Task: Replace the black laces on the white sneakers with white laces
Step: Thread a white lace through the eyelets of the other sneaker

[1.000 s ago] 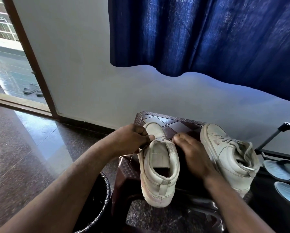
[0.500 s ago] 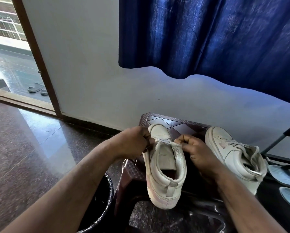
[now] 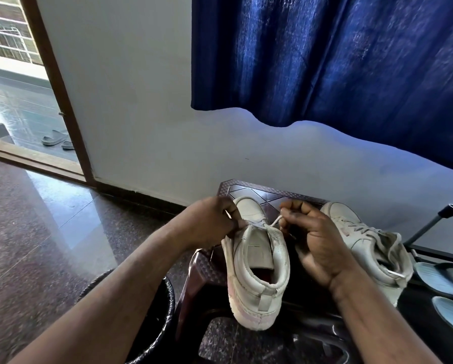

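In the head view, a white sneaker point(image 3: 256, 271) is seen standing upright on a dark brown patterned stool point(image 3: 259, 191), its heel towards the camera and overhanging the near edge, its toe towards the wall point(image 3: 141, 101). No lacing is seen over its tongue except at the front eyelets, where a white lace point(image 3: 275, 221) is threaded across. The left hand point(image 3: 209, 222) is held against the left side of the sneaker's front, its fingers point(image 3: 228, 206) curled and pinching one part of the lace at the eyelet row. The right hand point(image 3: 317, 243) is raised just beside the sneaker's right side, palm turned towards the camera, and the other end of the lace is pinched between its fingers point(image 3: 293, 208) and thumb; a short stretch of lace is drawn taut from the eyelet up to them.

A second white sneaker point(image 3: 372, 248) is set on the right part of the stool, behind the right hand, and is laced with pale lacing point(image 3: 356, 227). A black bin point(image 3: 157, 324) is seen on the polished floor point(image 3: 36, 232) under the left forearm. A blue curtain point(image 3: 325, 61) is hung above the stool. At the right edge grey slippers point(image 3: 440, 279) are kept on a dark rack point(image 3: 430, 232), and another pair point(image 3: 54, 139) is seen beyond the brown door frame point(image 3: 60, 88) at the left
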Tool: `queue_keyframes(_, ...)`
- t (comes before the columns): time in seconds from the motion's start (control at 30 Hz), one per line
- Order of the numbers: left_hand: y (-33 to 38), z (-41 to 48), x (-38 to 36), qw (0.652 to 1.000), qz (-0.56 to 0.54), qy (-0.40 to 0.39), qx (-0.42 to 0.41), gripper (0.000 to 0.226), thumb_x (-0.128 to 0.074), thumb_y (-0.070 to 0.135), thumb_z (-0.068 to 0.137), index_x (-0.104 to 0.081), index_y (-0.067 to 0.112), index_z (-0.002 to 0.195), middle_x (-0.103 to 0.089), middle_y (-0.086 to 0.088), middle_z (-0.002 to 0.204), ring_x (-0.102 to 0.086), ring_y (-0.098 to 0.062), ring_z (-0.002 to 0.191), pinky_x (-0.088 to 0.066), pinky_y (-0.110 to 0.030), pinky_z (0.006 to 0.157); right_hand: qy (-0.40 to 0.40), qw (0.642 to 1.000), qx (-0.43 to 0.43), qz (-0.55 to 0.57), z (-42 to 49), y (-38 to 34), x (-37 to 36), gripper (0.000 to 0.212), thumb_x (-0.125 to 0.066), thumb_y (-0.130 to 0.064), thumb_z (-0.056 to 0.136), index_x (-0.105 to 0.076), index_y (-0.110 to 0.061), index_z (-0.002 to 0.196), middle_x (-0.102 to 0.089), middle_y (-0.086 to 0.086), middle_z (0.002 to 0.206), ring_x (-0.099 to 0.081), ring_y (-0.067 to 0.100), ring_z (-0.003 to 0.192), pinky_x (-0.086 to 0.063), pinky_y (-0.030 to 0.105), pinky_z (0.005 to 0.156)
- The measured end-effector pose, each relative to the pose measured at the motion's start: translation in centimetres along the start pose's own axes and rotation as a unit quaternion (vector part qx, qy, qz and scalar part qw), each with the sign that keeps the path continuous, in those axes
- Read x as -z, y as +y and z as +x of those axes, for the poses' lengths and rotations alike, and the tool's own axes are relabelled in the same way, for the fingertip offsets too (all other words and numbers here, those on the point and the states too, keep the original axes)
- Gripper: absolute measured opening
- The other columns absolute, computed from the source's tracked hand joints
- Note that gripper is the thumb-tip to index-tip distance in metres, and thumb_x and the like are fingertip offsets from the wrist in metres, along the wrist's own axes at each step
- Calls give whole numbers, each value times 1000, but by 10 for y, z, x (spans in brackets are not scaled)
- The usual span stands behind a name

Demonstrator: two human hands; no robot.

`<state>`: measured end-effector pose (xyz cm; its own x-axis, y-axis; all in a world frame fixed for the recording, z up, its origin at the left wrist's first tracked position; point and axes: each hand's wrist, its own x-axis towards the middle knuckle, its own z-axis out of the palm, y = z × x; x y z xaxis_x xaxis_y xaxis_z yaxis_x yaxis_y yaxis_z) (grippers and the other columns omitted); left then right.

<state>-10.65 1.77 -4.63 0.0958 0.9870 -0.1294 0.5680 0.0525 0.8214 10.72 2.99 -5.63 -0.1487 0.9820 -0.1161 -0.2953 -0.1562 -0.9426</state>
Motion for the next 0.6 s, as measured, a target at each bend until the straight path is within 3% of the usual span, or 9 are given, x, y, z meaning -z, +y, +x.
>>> queue_keyframes(0.1,3,2,-4,999,17,41,-26,1,-74,25,84,-73,26,84,-76,7,81,-66,-15,70,-48,-27,64,10,996,90,-27,-1,-14,-3,17,-60,1,95,-68,-15,91,-64,4,74,-62,13,70,-48,23,66)
queue_keyframes(0.17,8,7,-7,993,1,104,-63,5,-75,26,88,-74,25,84,-71,15,73,-60,-1,66,-44,-17,62,11,982,166,-86,-4,-24,-4,19,-63,0,95,-70,-16,92,-66,8,76,-63,18,74,-47,29,71)
queue_keyframes(0.23,18,11,-13,987,-54,118,-98,13,-74,37,93,-74,25,87,-67,18,68,-55,1,62,-43,-16,62,8,967,225,-117,-8,-35,-6,18,-66,-1,94,-72,-17,93,-69,7,77,-64,21,79,-46,36,78)
queue_keyframes(0.33,36,15,-21,980,-128,58,-140,21,-67,43,99,-78,25,98,-77,7,91,-71,-15,92,-55,-37,90,0,959,262,-110,-16,-52,-12,11,-67,-10,89,-73,-18,93,-71,12,79,-67,25,81,-49,42,84)
queue_keyframes(0.4,46,12,-24,968,-183,8,-171,28,-61,42,101,-77,20,100,-77,-4,102,-70,-25,107,-51,-46,101,-4,953,278,-120,-21,-59,-13,10,-67,-12,89,-73,-18,94,-72,14,81,-69,28,84,-54,47,87)
queue_keyframes(0.5,54,7,-23,953,-228,-35,-196,26,-59,39,103,-75,21,94,-74,2,94,-65,-13,94,-49,-36,92,2,949,289,-128,-25,-61,-12,13,-65,-3,94,-72,-14,94,-71,12,80,-70,27,82,-55,57,92)
queue_keyframes(0.6,55,5,-24,952,-230,-47,-196,23,-60,35,104,-73,19,94,-76,2,94,-66,-11,90,-49,-29,88,-5,964,261,-57,-28,-63,-12,16,-62,3,91,-71,-10,90,-67,6,73,-66,19,73,-54,43,88)
